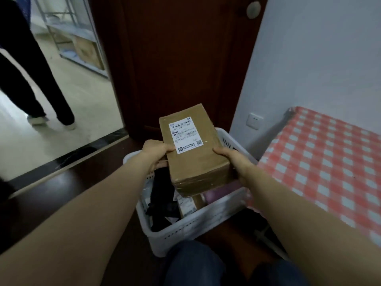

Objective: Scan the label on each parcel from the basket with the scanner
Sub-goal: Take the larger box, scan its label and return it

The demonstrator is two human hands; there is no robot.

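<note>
— What do we have in our hands?

— A brown cardboard parcel (192,149), held at the centre of the frame above the white plastic basket (198,223). Both our bare forearms reach in from the lower corners. Our left hand (153,151) grips the parcel's left edge, thumb lying over the top face by the corner of the label. Our right hand (235,162) clasps the right edge, thumb on top and fingers wrapped down the side.

— Where is the label?

— The white shipping label (185,135) faces up towards us on the top face, nearer the left side, with barcodes printed across it.

— And the basket?

— It sits on the dark floor at lower centre, just beyond our knees. Inside we make out dark items, a pinkish package (222,191) and what may be another labelled parcel, though that part is dim.

— What surrounds us?

— A red-and-white checked cloth (329,162) fills the right of the frame. A dark wooden door (175,58) stands at top centre. In the upper left, another person's legs (31,79) in dark trousers stand on a pale floor.
</note>
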